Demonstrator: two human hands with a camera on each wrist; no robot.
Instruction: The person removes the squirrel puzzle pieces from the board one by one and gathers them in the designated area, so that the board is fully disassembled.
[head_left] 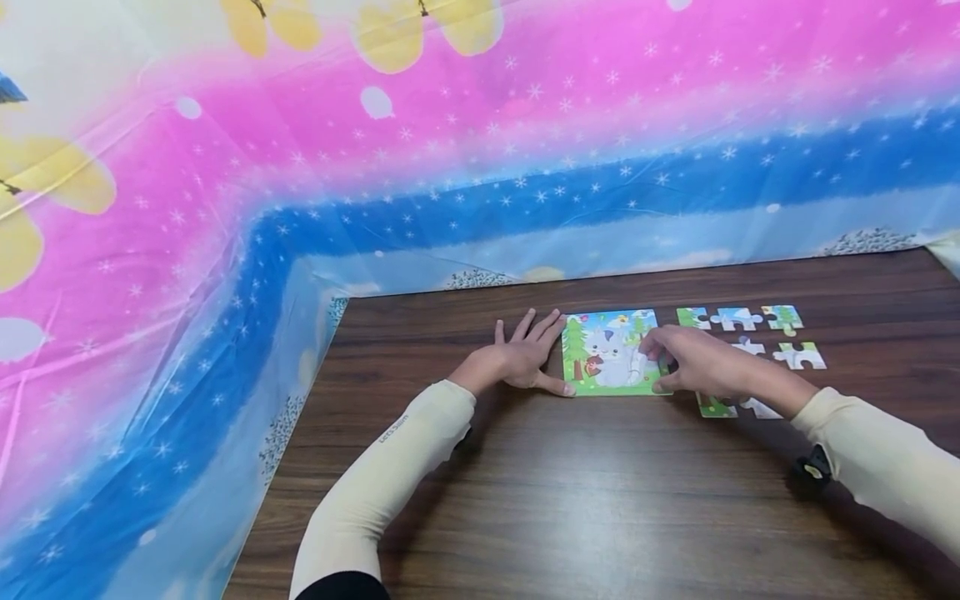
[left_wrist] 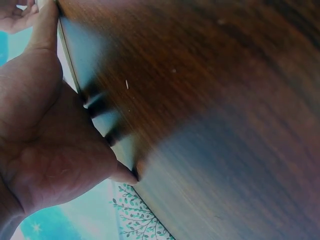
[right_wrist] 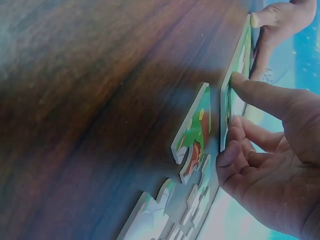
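A puzzle board with a white cartoon animal and green trees lies flat on the wooden table. My left hand rests at the board's left side with fingers spread, its thumb touching the lower left corner. At the right end, my right hand holds the board with curled fingers and its thumb on the near edge. In the right wrist view, the thumb and fingertips of the right hand meet the board; the hand partly hides that end. The left wrist view shows the left palm, with no board discernible there.
Several loose jigsaw pieces lie in rows right of the board, including a white-and-green piece and a tree piece. The right forearm hides some. A printed cloth hangs behind the brown table.
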